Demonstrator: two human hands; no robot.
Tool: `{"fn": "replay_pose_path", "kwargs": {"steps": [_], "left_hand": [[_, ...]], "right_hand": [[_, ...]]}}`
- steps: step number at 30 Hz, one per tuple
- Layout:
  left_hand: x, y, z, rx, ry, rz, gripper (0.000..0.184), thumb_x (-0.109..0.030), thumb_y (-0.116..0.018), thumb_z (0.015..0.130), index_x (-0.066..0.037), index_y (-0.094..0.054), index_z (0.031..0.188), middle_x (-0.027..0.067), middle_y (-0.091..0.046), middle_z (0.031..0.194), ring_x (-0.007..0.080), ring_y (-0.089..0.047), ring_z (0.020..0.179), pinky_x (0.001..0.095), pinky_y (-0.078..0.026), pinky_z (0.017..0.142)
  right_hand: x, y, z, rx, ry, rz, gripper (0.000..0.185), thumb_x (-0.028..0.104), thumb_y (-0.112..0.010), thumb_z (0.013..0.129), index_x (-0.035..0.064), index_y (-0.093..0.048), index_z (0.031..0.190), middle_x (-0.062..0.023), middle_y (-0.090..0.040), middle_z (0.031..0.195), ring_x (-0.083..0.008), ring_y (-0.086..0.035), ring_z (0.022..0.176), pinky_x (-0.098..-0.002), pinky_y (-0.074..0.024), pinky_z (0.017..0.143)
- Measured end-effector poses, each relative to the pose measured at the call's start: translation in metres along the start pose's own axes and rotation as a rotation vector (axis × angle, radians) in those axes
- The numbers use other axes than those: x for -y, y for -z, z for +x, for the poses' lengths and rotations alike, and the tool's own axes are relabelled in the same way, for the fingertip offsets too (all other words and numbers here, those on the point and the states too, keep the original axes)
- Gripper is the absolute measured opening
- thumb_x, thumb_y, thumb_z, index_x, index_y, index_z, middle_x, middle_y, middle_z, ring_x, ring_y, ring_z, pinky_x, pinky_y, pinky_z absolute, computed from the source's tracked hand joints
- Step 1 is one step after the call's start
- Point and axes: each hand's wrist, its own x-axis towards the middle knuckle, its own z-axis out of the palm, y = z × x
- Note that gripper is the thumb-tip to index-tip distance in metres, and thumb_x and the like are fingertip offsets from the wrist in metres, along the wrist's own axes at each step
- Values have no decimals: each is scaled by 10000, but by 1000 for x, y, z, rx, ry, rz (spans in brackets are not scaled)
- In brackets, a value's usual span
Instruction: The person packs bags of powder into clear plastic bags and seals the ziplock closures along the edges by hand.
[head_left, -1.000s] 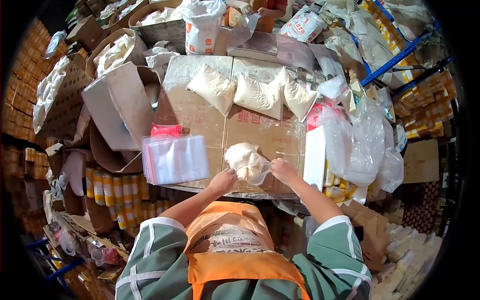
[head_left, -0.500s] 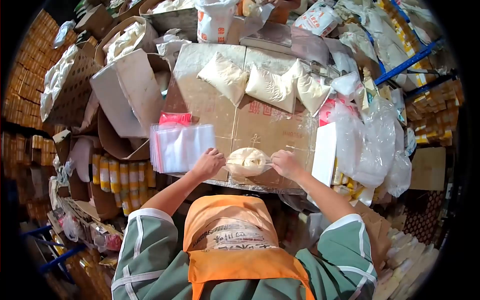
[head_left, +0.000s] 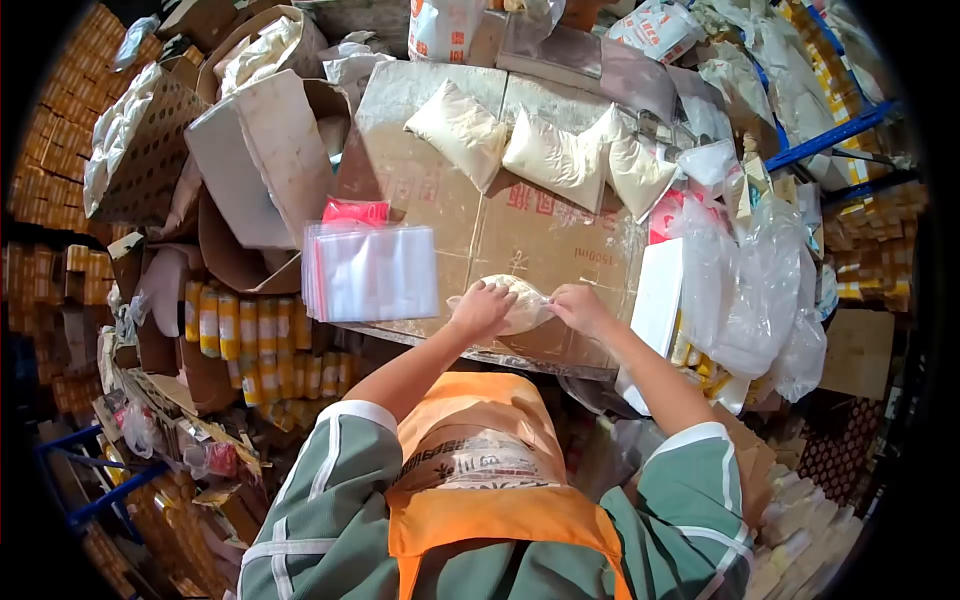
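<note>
A clear plastic bag of cream-coloured powder (head_left: pixel 527 309) lies near the front edge of the cardboard-covered table (head_left: pixel 400 205). My right hand (head_left: pixel 582 309) pinches the bag's right corner. Over the bag's left part, my left hand (head_left: pixel 482 308) has its fingers closed along the upper edge; its fingertips are partly hidden. Left of the hands is a stack of flat clear zip bags (head_left: pixel 375 272), with a red packet (head_left: pixel 355 212) behind it. Three filled powder bags, the left one (head_left: pixel 458 135), the middle one (head_left: pixel 555 158) and the right one (head_left: pixel 640 170), lie across the far side.
A white foam box (head_left: pixel 245 160) and open cartons stand at the left. Clear plastic bags (head_left: pixel 755 290) and a white panel (head_left: pixel 658 300) crowd the right edge. Yellow-wrapped packs (head_left: pixel 245 345) are stacked below left. A blue rack bar (head_left: pixel 830 135) runs at the upper right.
My left hand has moved right from the bag's left corner onto its body, closer to my right hand. My right hand still holds the right corner. The whole view has shifted slightly.
</note>
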Motion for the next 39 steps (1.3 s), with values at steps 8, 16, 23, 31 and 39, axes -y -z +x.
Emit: {"fn": "replay_pose_path", "kwargs": {"steps": [8, 16, 23, 31, 39], "left_hand": [[17, -33, -6, -94, 20, -3, 148, -217, -593, 831, -105, -600, 927, 69, -603, 892, 259, -595, 921, 394, -458, 831], [20, -9, -4, -134, 174, 2, 327, -397, -589, 879, -112, -601, 1040, 63, -639, 960, 254, -609, 912, 387, -450, 832], [-20, -31, 20, -417, 121, -205, 480, -435, -614, 846, -39, -583, 1117, 137, -619, 993, 316, -567, 960, 442, -422, 847], [23, -78, 43, -237, 249, -549, 180, -255, -617, 869, -104, -612, 770, 147, -580, 618, 354, -585, 601, 444, -446, 539], [36, -53, 65, -291, 444, -650, 261, -255, -584, 921, -58, -627, 754, 198, -555, 633, 397, -558, 579, 449, -434, 525]], "right_hand": [[13, 4, 4, -58, 245, -268, 142, 210, -637, 813, 75, -678, 833, -30, -656, 925, -227, -624, 864, -364, -504, 785], [6, -24, 14, 43, 153, -117, 147, 175, -661, 795, 76, -695, 898, -73, -667, 916, -272, -627, 885, -341, -511, 766], [-15, -6, 38, 233, -236, 293, 150, 165, -620, 843, 21, -660, 831, -93, -661, 744, -190, -637, 700, -335, -490, 644], [-89, -49, 30, 404, -511, 957, 88, 97, -622, 885, 27, -671, 907, 5, -663, 838, -62, -594, 779, -229, -482, 704], [-26, -66, 17, -358, -579, 1108, 105, 57, -683, 862, 7, -683, 954, -53, -683, 881, -82, -611, 785, -225, -486, 733]]}}
